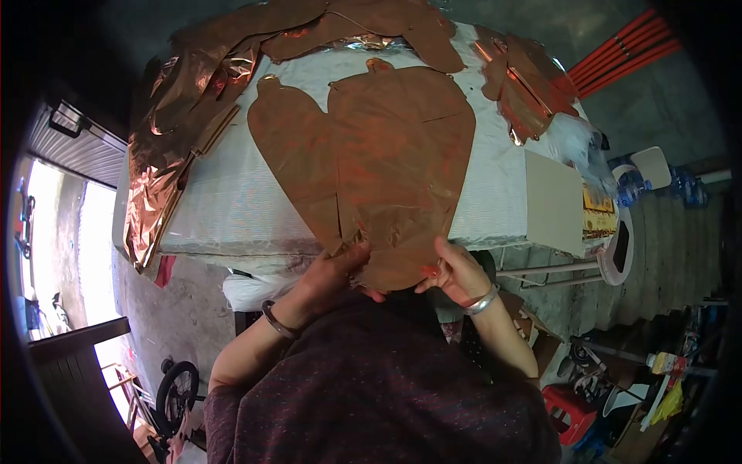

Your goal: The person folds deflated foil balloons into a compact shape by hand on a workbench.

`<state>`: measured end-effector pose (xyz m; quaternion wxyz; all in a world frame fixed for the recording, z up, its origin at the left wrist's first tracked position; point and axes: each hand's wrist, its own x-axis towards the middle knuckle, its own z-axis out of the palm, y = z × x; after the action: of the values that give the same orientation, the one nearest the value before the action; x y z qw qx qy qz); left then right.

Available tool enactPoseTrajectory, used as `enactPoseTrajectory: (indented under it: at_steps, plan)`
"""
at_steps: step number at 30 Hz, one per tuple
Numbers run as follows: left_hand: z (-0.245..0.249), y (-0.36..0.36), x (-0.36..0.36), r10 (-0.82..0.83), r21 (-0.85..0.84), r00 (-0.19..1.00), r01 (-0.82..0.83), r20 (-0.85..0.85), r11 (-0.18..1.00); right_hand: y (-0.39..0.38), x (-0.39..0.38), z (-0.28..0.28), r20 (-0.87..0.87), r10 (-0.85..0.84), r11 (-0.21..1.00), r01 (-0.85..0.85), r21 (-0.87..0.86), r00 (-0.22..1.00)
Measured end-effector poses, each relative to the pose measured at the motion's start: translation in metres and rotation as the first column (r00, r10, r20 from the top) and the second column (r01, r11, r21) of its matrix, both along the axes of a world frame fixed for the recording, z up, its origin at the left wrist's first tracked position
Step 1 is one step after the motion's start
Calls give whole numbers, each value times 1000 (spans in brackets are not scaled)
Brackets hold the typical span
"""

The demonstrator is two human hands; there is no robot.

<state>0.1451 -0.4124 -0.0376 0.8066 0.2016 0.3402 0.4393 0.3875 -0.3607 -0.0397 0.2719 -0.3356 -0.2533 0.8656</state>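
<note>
Two edges of foil (402, 155) are pinched by the left hand (328, 272) and, seemingly, right hand (465, 280); between them it looks light, limp, slippery, best held edgewise.

Along the table's (212, 205) left and far edges, foil sheets (158, 174); at its far right corner, a foil pile (529, 89). Mid-table, left balloon (292, 143) beside right balloon (406, 147) (touching). Near right corner: board (553, 203), with plastic bag (573, 141) behind.
</note>
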Motion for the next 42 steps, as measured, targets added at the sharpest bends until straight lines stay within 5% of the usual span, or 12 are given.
enactPoseTrajectory:
  at_steps: [2,7,14,23,42]
  plan:
    - [-12,-2,5,40,-11,996,-42,-85,999,-1,-9,3,188,-8,999,-2,50,982]
    - [-13,-3,8,101,-35,987,-106,-123,994,-2,-15,9,220,6,1000,-9,12,976]
    - [-5,0,5,-31,66,984,43,-173,997,-4,-19,7,283,48,996,-68,61,958]
    - [4,0,0,-58,27,987,63,-150,998,0,-4,-1,235,221,972,-233,26,947]
    - [4,2,-9,-175,-59,963,166,-206,984,-2,-8,-2,199,236,966,-251,56,951]
